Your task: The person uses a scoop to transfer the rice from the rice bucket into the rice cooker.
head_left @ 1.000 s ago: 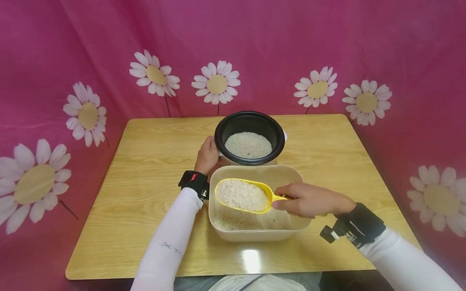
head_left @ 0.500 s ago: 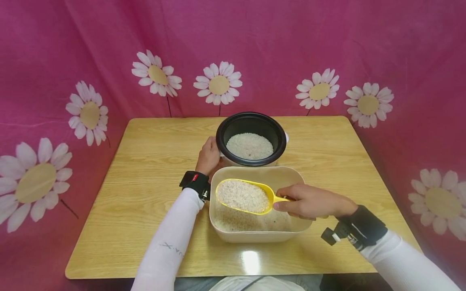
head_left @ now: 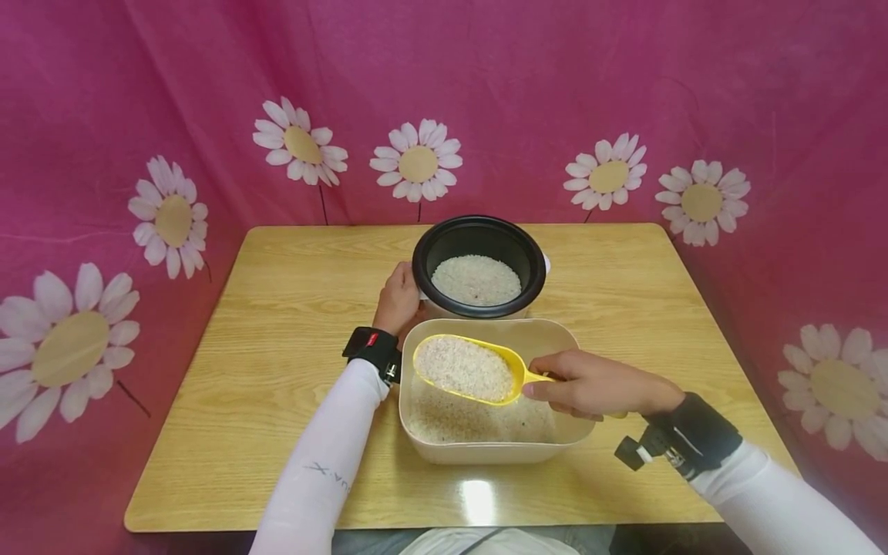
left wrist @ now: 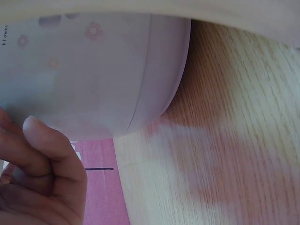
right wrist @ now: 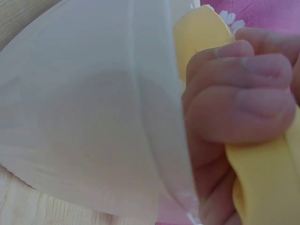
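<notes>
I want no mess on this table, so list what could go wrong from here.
The yellow scoop in the right hand is filled with rice, so a tilt might shed grains.
If moved forward, the scoop could catch the rim of the cooker just beyond the bin, perhaps spilling rice onto the table.
The left hand grips the cooker's side; a tug might shift it.

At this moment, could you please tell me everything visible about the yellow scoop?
The scoop is yellow and looks like plastic, with a long rounded bowl and a handle. The bowl is full of rice and held over the bin, its tip toward the person's left. The right hand grips the handle, fingers curled round it; whether the scoop touches the bin is unclear.
</notes>
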`<state>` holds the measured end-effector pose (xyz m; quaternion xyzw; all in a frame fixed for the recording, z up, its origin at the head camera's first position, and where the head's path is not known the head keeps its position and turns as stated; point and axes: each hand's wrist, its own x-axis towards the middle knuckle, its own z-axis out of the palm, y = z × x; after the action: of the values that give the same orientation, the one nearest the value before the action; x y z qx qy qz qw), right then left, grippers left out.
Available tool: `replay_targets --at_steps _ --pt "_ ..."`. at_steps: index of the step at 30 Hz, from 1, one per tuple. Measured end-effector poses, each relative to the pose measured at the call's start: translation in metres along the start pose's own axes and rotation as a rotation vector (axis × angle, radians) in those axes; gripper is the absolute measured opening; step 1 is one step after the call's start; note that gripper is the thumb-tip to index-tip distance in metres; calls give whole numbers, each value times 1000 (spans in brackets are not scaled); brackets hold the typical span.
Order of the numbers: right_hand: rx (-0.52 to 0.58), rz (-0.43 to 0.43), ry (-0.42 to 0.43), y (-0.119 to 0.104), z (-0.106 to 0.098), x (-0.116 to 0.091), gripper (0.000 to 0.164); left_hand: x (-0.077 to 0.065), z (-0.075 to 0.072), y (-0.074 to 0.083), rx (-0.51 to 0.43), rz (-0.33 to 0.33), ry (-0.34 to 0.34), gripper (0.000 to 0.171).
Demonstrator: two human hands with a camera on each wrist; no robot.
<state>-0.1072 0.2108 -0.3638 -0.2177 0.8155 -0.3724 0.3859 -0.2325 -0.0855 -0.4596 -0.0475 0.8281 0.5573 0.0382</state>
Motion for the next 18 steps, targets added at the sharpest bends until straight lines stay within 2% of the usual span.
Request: replay_targets --at_steps 7,18 --pt "47 20 8 -2 -3 0 26 1 0 0 -6 1 -3 44" --pt "54 52 35 -14 -12 -2 29 1 -1 0 22 20 16 45"
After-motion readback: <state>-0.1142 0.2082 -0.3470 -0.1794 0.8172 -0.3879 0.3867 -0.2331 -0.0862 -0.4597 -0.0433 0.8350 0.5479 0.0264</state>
